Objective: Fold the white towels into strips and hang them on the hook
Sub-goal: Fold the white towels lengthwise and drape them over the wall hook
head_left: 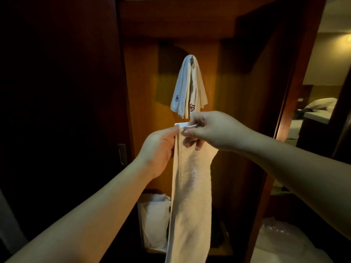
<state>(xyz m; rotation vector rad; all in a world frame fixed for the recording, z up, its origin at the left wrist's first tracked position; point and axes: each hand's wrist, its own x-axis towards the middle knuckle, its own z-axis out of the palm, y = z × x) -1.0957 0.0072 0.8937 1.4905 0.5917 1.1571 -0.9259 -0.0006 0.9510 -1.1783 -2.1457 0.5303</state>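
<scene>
A white towel (190, 196) folded into a long strip hangs below the hook (192, 58), where other folded towels (187, 88) already hang. The left hand (159, 150) and right hand (210, 130) pinch its top edge, just under those towels.

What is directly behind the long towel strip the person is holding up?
Behind the towel strip, held at its top by the left hand and right hand, are wooden closet panelling and a white bag low down. Whatever lies directly behind the cloth is covered.

Dim wooden wardrobe (144, 88) (warm-lit back panel), bed (319, 109) through the doorway at right
</scene>
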